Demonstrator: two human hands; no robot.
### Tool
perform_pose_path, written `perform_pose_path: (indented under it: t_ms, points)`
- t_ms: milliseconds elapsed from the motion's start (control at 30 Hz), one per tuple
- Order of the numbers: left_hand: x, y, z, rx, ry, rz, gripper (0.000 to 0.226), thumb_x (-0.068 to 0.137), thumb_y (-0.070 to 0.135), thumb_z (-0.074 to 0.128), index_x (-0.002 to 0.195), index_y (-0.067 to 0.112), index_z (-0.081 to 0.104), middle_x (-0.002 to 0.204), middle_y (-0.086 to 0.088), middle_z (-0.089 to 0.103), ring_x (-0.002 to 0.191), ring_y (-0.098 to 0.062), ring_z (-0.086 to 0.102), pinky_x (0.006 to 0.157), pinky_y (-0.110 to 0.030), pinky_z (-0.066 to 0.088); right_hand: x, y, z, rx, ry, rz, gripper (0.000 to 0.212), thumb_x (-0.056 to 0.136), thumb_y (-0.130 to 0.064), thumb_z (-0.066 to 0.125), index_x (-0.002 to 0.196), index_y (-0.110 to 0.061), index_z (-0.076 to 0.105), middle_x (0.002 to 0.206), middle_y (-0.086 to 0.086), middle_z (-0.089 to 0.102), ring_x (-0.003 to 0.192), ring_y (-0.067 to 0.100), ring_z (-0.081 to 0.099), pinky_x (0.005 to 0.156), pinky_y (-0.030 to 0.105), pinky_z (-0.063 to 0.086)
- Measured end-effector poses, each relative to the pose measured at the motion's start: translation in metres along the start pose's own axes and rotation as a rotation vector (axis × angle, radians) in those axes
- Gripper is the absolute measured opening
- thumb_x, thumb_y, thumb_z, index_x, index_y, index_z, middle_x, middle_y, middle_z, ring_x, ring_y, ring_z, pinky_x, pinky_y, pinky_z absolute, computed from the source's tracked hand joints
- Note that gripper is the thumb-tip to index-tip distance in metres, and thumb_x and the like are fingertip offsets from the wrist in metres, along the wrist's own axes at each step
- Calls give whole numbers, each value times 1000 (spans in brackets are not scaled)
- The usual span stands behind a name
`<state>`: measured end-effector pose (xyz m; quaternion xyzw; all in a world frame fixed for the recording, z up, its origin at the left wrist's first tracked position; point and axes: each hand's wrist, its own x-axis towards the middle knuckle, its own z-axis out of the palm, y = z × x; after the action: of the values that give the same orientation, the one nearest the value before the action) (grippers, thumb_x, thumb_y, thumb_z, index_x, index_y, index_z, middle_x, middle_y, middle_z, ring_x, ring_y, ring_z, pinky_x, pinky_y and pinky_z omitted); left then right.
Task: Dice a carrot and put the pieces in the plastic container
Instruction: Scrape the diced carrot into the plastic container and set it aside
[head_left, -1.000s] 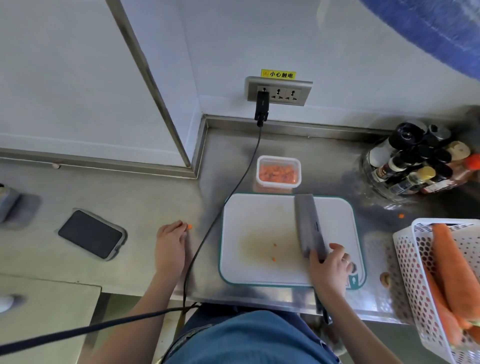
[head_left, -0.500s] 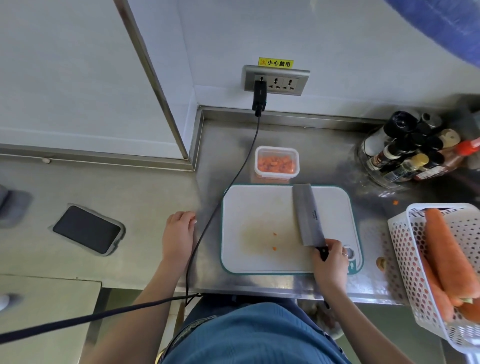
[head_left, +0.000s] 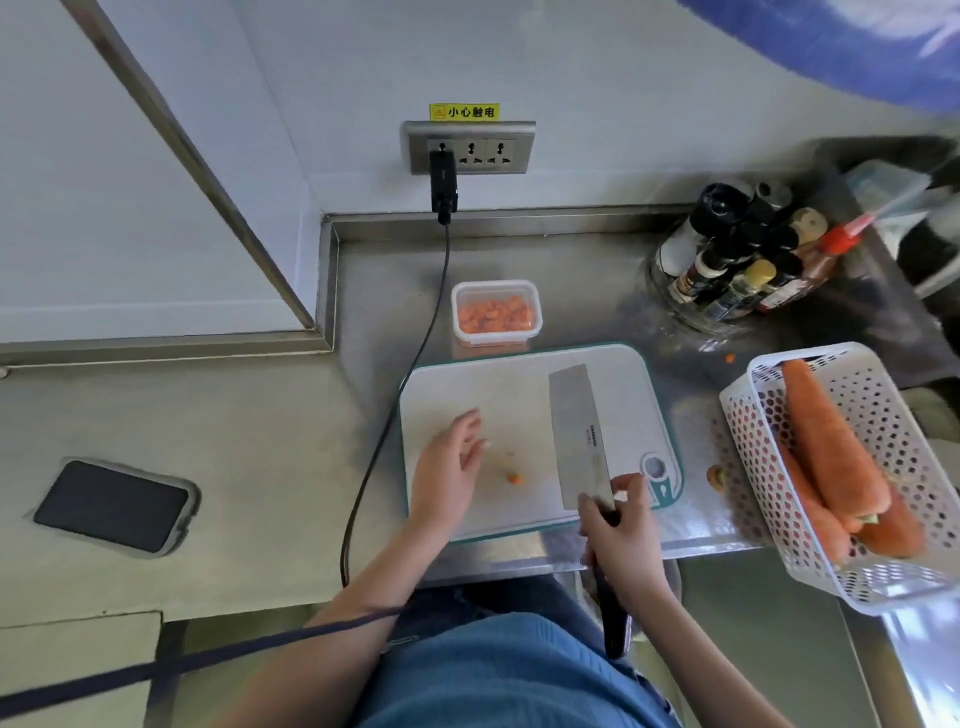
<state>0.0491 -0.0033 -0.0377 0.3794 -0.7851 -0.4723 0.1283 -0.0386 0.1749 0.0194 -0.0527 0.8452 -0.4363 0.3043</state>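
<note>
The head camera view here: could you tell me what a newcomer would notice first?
Probably the cleaver lying flat on the white cutting board, its handle gripped by the right hand. Next, the whole carrots in the white basket at the right, and the plastic container of diced carrot behind the board.

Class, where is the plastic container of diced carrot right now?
In the head view, the plastic container sits on the steel counter just behind the cutting board, right of the black cable.
</note>
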Motion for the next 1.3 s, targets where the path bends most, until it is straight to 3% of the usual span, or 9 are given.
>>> perform_pose_path:
  t_ms: [100, 200, 267, 333, 533, 900, 1000, 1167, 1300]
  points:
    - [-4, -19, -19, 222, 308, -66, 37, 91, 14, 57, 124, 0, 51, 118, -16, 58, 110, -35, 51, 92, -40, 40, -7, 1, 18, -148, -141, -109, 12, 96, -21, 52, 90, -22, 42, 60, 6, 54, 40, 18, 47, 40, 35, 40]
    - [-11, -47, -23, 554, 99, 72, 65, 95, 43, 35, 142, -1, 32, 147, -17, 35, 134, -31, 32, 109, -43, 27, -10, 4, 45, -269, -232, -179, 20, 99, -22, 45, 81, -23, 38, 57, -4, 46, 43, 16, 45, 45, 32, 36]
    - [-20, -65, -21, 735, -47, 184, 66, 99, 47, 12, 145, 0, 23, 153, -13, 22, 143, -22, 13, 112, -46, 18, -12, 6, 56, -310, -252, -169, 6, 101, -24, 42, 96, -20, 41, 64, -4, 50, 50, 17, 48, 48, 28, 38]
    - [-23, -71, -23, 804, -104, 176, 66, 100, 45, 3, 145, 1, 22, 153, -14, 22, 145, -17, 0, 111, -47, 12, -13, 12, 58, -340, -219, -121, 8, 101, -26, 40, 97, -20, 38, 70, 3, 55, 59, 25, 52, 54, 34, 41]
    - [-22, -64, -26, 843, -174, 156, 68, 99, 45, 3, 144, -2, 23, 150, -18, 28, 138, -27, 27, 110, -48, 15, -12, 36, 5, -233, 173, 101, 14, 99, -20, 40, 86, -14, 39, 66, 9, 58, 51, 32, 54, 48, 43, 48]
    - [-23, -62, -27, 875, -178, 225, 68, 98, 43, 8, 143, -5, 27, 147, -22, 32, 135, -33, 33, 109, -50, 22, -16, 35, -34, -163, 572, 242, 12, 100, -15, 33, 92, -7, 36, 65, 7, 49, 51, 24, 45, 44, 29, 30]
    - [-24, -56, -23, 880, -170, 256, 70, 99, 42, 5, 141, -8, 29, 146, -24, 32, 135, -34, 32, 111, -46, 17, -13, 27, -18, -129, 528, 198, 15, 99, -19, 36, 87, -10, 35, 65, 9, 51, 56, 29, 48, 48, 32, 31]
    - [-29, -51, -6, 854, -318, 490, 65, 93, 38, 27, 144, -3, 23, 151, -16, 27, 139, -24, 23, 115, -36, 7, -14, 15, 11, -71, 322, 74, 17, 99, -17, 40, 83, -13, 33, 61, 5, 48, 53, 25, 44, 47, 34, 28]
    - [-29, -52, -5, 695, -248, 408, 55, 97, 18, 39, 144, -5, 23, 152, -16, 24, 139, -28, 24, 114, -40, 21, -20, 15, 37, -100, 50, -3, 20, 101, -24, 38, 84, -18, 30, 62, 2, 47, 52, 23, 45, 46, 33, 32]
